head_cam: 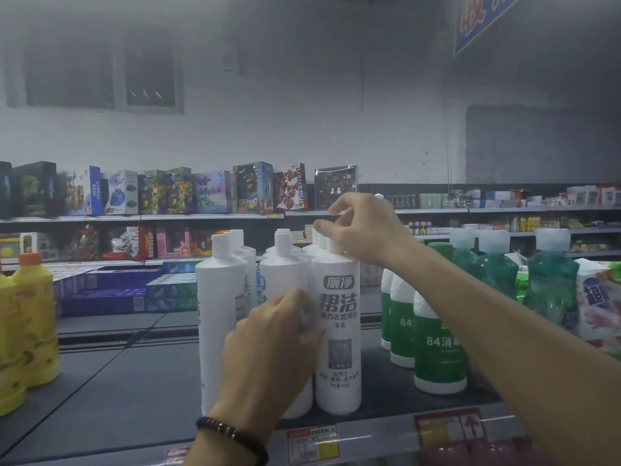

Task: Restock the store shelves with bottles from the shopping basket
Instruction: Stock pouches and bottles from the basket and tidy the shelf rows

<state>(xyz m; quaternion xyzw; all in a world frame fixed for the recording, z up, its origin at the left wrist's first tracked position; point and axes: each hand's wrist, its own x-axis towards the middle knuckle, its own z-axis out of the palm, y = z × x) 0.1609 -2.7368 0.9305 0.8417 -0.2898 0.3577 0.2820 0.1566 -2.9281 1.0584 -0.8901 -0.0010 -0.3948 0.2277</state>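
While I watch the shelf (117, 398), two yellow bottles (33, 317) stand far left | three white bottles (220, 314) head the middle rows | left hand (275, 344) wraps the middle white bottle (285, 274) | right hand (363, 230) curls over the labelled white bottle (337, 331)'s top | three green 84 bottles (440, 358) stand just right.

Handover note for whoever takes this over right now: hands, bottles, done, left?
Left hand grips the body of the middle white bottle, front row.
Right hand sits at the cap of the labelled white bottle; grip unclear.
Both bottles stand upright, touching, on the shelf, between yellow bottles and green bottles.
Done: several white bottles shelved.
Left: let go, square the row; basket out of view, remainder unknown.
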